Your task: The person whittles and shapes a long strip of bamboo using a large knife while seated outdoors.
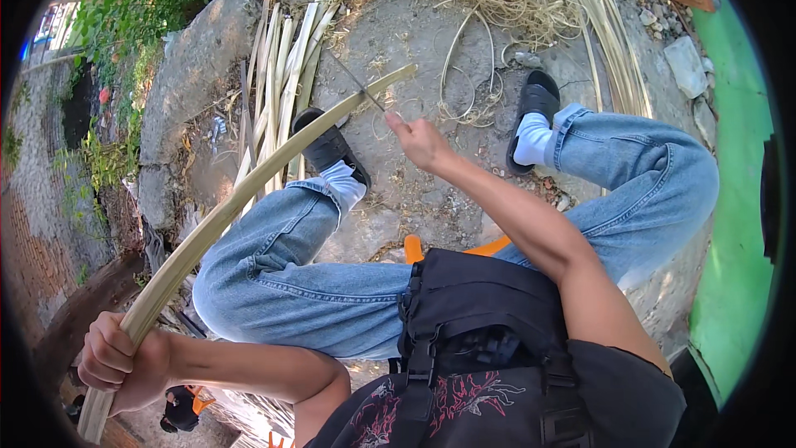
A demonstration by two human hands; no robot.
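Gripping the long pale split bamboo strip (pixel 249 191) in your fisted left hand (pixel 116 361) at lower left, you hold a thin dark blade (pixel 355 81) in your closed right hand (pixel 421 143) at upper centre, edge meeting the strip's far end. A slip there could send the blade toward your black-shoed foot (pixel 332 149) just below.

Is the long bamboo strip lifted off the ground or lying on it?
Lifted: the left hand grips the bamboo strip near one end; it slants above the knee.
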